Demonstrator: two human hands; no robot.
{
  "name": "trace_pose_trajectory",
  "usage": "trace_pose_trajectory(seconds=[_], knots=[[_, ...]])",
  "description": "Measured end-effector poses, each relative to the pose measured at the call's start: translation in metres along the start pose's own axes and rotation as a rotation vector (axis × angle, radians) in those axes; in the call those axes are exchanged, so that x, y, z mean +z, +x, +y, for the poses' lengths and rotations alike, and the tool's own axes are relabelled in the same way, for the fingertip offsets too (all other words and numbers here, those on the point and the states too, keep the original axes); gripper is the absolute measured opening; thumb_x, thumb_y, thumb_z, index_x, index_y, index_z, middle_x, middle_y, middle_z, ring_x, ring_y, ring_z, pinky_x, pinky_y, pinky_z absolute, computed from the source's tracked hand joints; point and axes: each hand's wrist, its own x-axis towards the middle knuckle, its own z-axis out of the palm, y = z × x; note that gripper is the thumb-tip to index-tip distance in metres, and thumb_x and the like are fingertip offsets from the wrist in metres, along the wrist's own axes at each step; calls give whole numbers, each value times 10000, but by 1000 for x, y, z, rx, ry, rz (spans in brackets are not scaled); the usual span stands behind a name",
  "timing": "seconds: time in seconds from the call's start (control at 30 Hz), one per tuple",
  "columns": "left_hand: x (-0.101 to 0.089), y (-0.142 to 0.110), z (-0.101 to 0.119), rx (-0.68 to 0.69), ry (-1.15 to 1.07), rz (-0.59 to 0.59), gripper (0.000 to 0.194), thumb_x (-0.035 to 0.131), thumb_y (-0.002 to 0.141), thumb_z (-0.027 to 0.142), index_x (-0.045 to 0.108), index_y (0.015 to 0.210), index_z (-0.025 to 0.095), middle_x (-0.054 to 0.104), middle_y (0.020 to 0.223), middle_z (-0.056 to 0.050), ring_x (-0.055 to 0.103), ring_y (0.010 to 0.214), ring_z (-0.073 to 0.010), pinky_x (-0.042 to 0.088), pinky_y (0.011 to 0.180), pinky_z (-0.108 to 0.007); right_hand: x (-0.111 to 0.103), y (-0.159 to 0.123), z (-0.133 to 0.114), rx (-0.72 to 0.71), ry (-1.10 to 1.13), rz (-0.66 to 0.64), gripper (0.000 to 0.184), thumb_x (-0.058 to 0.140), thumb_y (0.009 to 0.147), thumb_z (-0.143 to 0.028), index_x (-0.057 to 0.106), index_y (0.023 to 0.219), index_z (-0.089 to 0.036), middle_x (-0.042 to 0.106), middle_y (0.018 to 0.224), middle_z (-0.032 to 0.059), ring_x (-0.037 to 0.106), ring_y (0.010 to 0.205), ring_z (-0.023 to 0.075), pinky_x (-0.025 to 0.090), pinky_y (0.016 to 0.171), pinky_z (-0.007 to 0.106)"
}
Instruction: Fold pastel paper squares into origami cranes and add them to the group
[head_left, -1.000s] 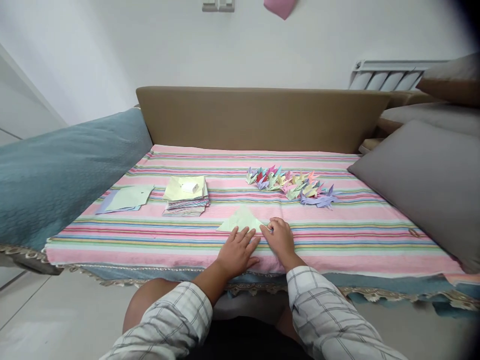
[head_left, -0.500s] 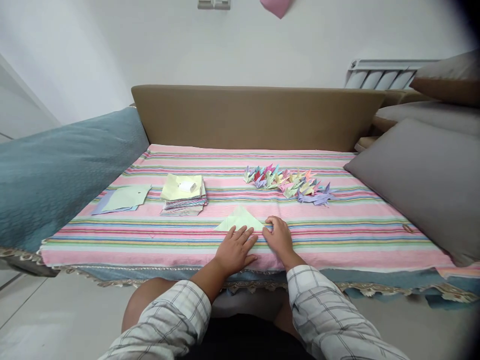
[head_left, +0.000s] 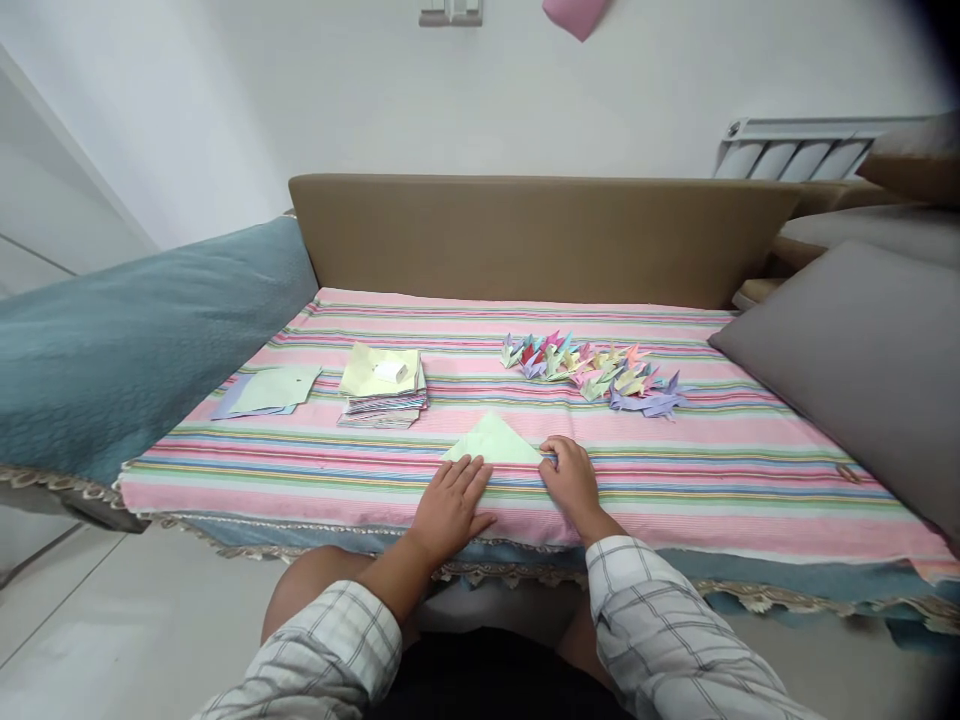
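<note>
Lying just beyond the flat left hand (head_left: 448, 508), whose fingers rest on its near edge, the folded green paper (head_left: 495, 438) extends its long side crosswise toward the curled right hand (head_left: 571, 485), whose pinch cannot be confirmed.

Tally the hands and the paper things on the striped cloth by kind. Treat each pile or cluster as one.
Flat paper piles: 2 (tall stack, low pile)
Cluster of paper birds: 1 (too crowded to count singly)
Folded green sheet: 1
Hands: 2 (left hand, right hand)
Total: 6
</note>
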Motion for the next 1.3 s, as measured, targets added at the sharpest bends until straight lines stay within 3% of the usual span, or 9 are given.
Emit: trace_pose_trajectory(seconds=[0.17,0.27,0.37,0.47,0.57,0.73,0.93,1.13,1.3], knots=[[-9,-23,-18,-62,15,53,659,490,825,547,404,1350,157,464,1375,-121,423,1253,-304,296,1053,-466,2,0,2,-12,-4,7,271,456,705,-161,596,930,-217,608,1060,48,503,1001,242,398,881,376],[-12,-27,-28,-97,-35,103,551,489,851,476,452,1303,164,547,1292,-113,492,1184,-286,359,1015,-450,2,0,3,-21,4,17,278,459,701,-156,608,928,-217,612,1059,50,505,1003,245,399,886,381],[-13,-17,-37,-249,-124,194,390,455,883,373,521,1215,179,641,1141,-98,582,1048,-245,459,911,-396,2,0,3,-37,34,21,266,453,732,-175,628,927,-220,613,1064,52,510,1010,241,399,894,386],[-13,2,-42,-414,-174,268,368,498,854,334,542,1188,184,617,1181,-100,564,1078,-251,456,923,-403,0,-1,3,-36,73,15,253,452,807,-280,649,957,-229,612,1079,58,509,1033,244,398,906,400],[-11,18,-42,-442,-173,194,429,585,788,353,565,1178,176,538,1291,-126,501,1159,-297,410,967,-465,-1,-2,4,-18,98,7,275,517,797,-377,663,988,-243,599,1121,61,497,1068,260,403,912,418],[-9,25,-40,-540,-224,143,314,628,745,319,653,1045,230,523,1316,-89,492,1163,-315,390,961,-506,0,-3,8,-52,156,15,263,585,750,-349,667,978,-246,589,1145,63,495,1083,259,392,944,434],[-12,21,-42,-525,-364,202,74,621,732,224,676,779,235,590,1246,-25,545,1088,-257,408,944,-456,-1,-6,12,-60,294,16,166,558,760,-323,654,866,-238,581,1131,74,504,1075,248,428,899,417],[-6,14,-47,-403,-340,217,227,515,712,103,697,737,235,601,1224,-23,553,1060,-231,411,940,-429,-4,-8,14,-86,293,-31,216,456,761,-220,670,788,-234,577,1131,63,506,1079,242,406,915,421],[-6,10,-47,-380,-302,194,240,496,700,112,710,712,220,596,1219,-51,534,1094,-245,407,953,-420,-5,-9,8,-87,191,-29,227,508,797,-369,683,755,-231,602,1098,69,518,1054,252,395,905,413]])
